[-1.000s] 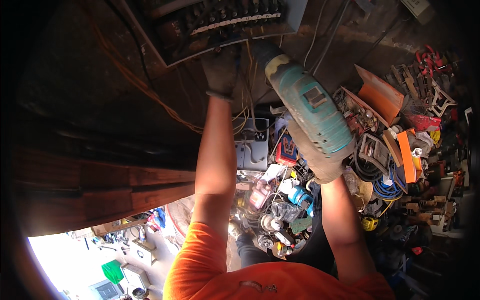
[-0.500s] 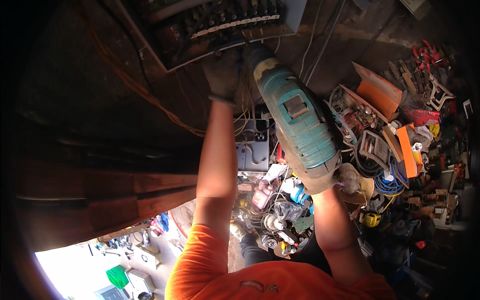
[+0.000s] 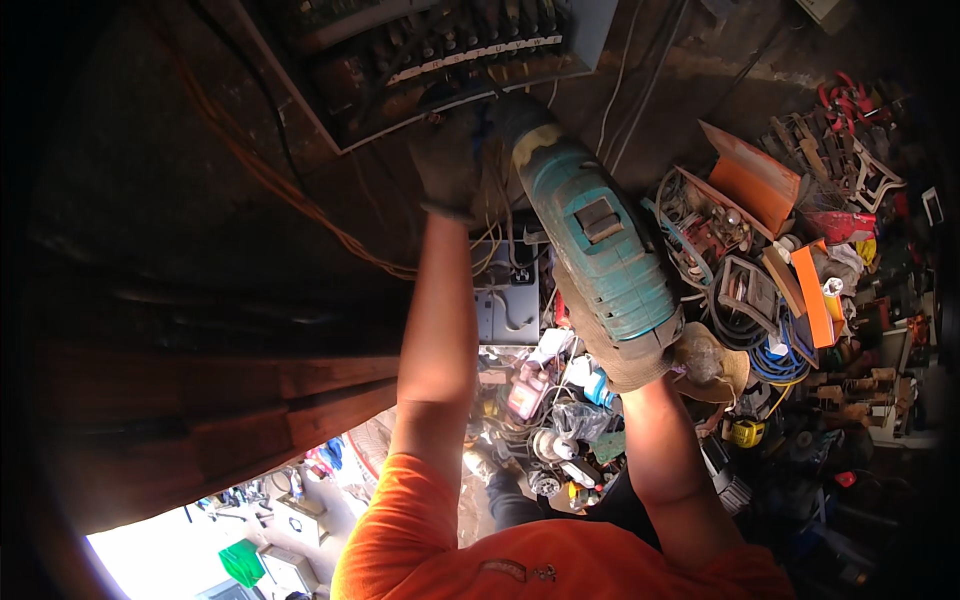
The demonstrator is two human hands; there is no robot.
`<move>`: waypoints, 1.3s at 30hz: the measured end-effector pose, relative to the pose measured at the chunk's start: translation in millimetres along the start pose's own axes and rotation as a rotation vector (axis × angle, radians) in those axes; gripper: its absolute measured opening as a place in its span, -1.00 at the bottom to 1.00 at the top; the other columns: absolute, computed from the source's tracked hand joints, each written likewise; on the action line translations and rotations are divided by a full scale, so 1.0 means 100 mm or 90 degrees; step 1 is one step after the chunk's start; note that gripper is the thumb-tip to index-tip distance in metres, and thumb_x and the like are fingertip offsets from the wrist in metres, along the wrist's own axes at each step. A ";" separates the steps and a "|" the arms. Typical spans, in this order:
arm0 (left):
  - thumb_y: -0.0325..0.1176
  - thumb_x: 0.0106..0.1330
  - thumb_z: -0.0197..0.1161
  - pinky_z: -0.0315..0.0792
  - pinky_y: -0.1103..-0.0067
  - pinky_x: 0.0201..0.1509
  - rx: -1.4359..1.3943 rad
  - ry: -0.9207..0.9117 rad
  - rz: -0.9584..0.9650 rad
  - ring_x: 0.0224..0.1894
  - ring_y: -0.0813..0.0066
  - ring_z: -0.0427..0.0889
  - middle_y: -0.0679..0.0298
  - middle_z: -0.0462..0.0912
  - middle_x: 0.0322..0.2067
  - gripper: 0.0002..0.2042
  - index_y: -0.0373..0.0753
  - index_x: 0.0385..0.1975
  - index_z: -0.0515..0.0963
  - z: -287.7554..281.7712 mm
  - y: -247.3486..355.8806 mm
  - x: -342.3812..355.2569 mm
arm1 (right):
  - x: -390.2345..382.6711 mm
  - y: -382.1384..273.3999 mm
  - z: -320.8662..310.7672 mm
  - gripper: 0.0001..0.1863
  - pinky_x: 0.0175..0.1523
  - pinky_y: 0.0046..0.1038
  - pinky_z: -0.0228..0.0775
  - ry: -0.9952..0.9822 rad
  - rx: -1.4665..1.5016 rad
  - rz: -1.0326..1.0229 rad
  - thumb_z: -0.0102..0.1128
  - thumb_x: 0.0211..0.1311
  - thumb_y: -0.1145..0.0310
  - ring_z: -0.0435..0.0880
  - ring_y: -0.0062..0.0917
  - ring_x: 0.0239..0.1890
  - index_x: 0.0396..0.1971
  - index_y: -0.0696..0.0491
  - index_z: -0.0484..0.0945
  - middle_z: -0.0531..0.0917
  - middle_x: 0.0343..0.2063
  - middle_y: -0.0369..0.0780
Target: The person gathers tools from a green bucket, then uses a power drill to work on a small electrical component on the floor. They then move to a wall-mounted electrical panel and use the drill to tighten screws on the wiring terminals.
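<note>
My right hand (image 3: pixel 628 370), in a tan work glove, is wrapped round the rear of a teal power drill (image 3: pixel 607 250). The drill points up and away, its dark chuck end (image 3: pixel 518 112) close under the lower edge of an open electrical box (image 3: pixel 455 108). Inside the box a terminal strip (image 3: pixel 475 52) with several thick wires runs across. My left hand (image 3: pixel 447 165), in a dark glove, is raised to the box's lower edge, left of the drill's front end. Deep shadow hides its fingers and anything in them.
Brown cables (image 3: pixel 290 205) hang along the dark wall. A grey box (image 3: pixel 507 312) stands below my hands. On the right lie orange metal pieces (image 3: pixel 750 185), a straw hat (image 3: pixel 715 362), coiled blue cable (image 3: pixel 780 365) and many tools. Reddish-brown boards (image 3: pixel 220 410) fill the lower left.
The view has shifted slightly, and the electrical box sits a little lower in it. My right hand still grips the drill; both hands stay in nearly the same places at the box.
</note>
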State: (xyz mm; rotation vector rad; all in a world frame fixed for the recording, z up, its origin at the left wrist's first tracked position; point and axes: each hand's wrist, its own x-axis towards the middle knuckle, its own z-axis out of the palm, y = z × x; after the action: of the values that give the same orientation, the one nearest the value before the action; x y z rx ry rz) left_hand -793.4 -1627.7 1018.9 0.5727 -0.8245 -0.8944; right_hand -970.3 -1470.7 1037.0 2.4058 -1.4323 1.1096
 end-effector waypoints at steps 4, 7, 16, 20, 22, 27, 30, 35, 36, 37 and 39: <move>-0.50 0.31 0.18 0.49 0.61 -0.10 -0.040 -0.051 0.033 -0.21 0.53 0.60 0.24 0.66 -0.23 -0.81 -0.40 -0.11 0.55 -0.04 -0.03 -0.01 | 0.00 -0.02 -0.01 -0.67 0.00 -0.46 0.46 0.007 0.001 0.004 0.16 0.13 0.36 0.60 -0.49 -0.09 -0.05 -0.07 0.56 0.61 -0.05 -0.30; -0.49 0.30 0.20 0.49 0.61 -0.08 -0.017 -0.054 0.101 -0.18 0.51 0.62 0.23 0.66 -0.21 -0.77 -0.41 -0.09 0.54 -0.10 -0.12 -0.03 | 0.00 -0.06 -0.02 -0.68 -0.01 -0.47 0.46 0.014 0.008 0.007 0.17 0.12 0.36 0.61 -0.50 -0.11 -0.07 -0.07 0.56 0.62 -0.06 -0.30; -0.19 0.44 -0.03 0.32 0.49 0.24 0.172 -0.116 0.098 0.08 0.27 0.51 0.07 0.57 0.01 -0.56 -0.39 0.16 0.38 -0.18 -0.34 0.04 | -0.03 -0.03 -0.09 -0.71 -0.05 -0.50 0.46 0.013 -0.135 -0.054 0.20 0.07 0.35 0.61 -0.53 -0.15 -0.14 -0.07 0.58 0.63 -0.09 -0.31; 0.06 0.48 -0.26 0.13 0.42 0.37 0.044 -0.116 -0.012 0.25 0.23 0.33 0.01 0.39 0.19 -0.37 -0.40 0.29 0.18 -0.41 -0.56 0.21 | -0.02 -0.10 -0.17 -0.72 -0.06 -0.52 0.45 -0.019 -0.497 -0.227 0.21 0.06 0.35 0.61 -0.54 -0.16 -0.16 -0.06 0.59 0.63 -0.11 -0.32; 0.12 0.46 -0.25 0.11 0.41 0.39 -0.070 -0.091 -0.062 0.26 0.23 0.32 0.01 0.37 0.20 -0.32 -0.39 0.31 0.16 -0.46 -0.58 0.23 | -0.05 -0.09 -0.15 -0.67 0.00 -0.53 0.42 -0.081 -0.739 -0.345 0.21 0.11 0.31 0.58 -0.55 -0.11 -0.09 -0.02 0.53 0.60 -0.07 -0.30; 0.00 0.42 -0.02 0.18 0.42 0.35 0.042 -0.111 0.082 0.18 0.26 0.42 0.07 0.51 0.09 -0.42 -0.35 0.25 0.30 -0.27 -0.50 0.15 | -0.18 -0.03 -0.14 -0.48 0.20 -0.56 0.34 -0.205 -1.329 -0.592 0.21 0.26 0.17 0.49 -0.57 0.04 0.14 0.09 0.36 0.51 0.04 -0.23; -0.27 0.41 0.08 0.32 0.41 0.26 0.133 -0.131 0.189 0.10 0.29 0.51 0.10 0.57 0.02 -0.60 -0.35 0.17 0.39 -0.33 -0.47 0.12 | -0.22 -0.03 -0.08 -0.50 0.17 -0.56 0.36 -0.143 -1.752 -0.776 0.17 0.28 0.17 0.51 -0.56 0.02 0.13 0.10 0.37 0.53 0.02 -0.23; -0.43 0.42 0.07 0.44 0.37 0.18 0.018 -0.083 0.059 0.07 0.25 0.54 0.11 0.56 0.02 -0.70 -0.36 0.10 0.42 -0.21 -0.29 0.07 | -0.21 -0.01 0.00 -0.53 0.12 -0.54 0.39 -0.149 -2.052 -0.907 0.10 0.32 0.17 0.54 -0.55 -0.03 0.12 0.12 0.39 0.55 0.00 -0.21; -0.41 0.43 0.04 0.43 0.36 0.19 -0.008 -0.081 0.036 0.08 0.23 0.53 0.10 0.55 0.03 -0.70 -0.36 0.10 0.42 -0.21 -0.29 0.07 | -0.22 -0.01 0.00 -0.54 0.11 -0.54 0.40 -0.156 -2.066 -0.911 0.09 0.33 0.17 0.54 -0.55 -0.04 0.12 0.13 0.39 0.55 -0.01 -0.21; -0.38 0.45 0.02 0.42 0.35 0.20 -0.033 -0.077 0.012 0.09 0.22 0.52 0.09 0.55 0.04 -0.70 -0.37 0.10 0.42 -0.20 -0.28 0.08 | -0.23 -0.01 0.01 -0.54 0.11 -0.54 0.41 -0.167 -2.082 -0.911 0.07 0.34 0.17 0.55 -0.55 -0.05 0.12 0.13 0.39 0.56 -0.02 -0.21; -0.36 0.45 0.01 0.40 0.39 0.15 -0.082 -0.107 0.026 0.05 0.24 0.52 0.09 0.55 0.03 -0.71 -0.35 0.07 0.43 -0.24 -0.33 0.12 | -0.21 -0.02 0.00 -0.55 0.09 -0.53 0.42 -0.173 -2.104 -0.913 0.04 0.35 0.17 0.56 -0.54 -0.06 0.11 0.14 0.40 0.57 -0.03 -0.20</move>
State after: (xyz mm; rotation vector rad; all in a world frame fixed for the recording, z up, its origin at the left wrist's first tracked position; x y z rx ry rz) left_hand -784.0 -1653.0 986.0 0.3715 -0.9194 -0.9600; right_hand -974.8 -1454.9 1023.2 -0.0717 0.1853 -1.2672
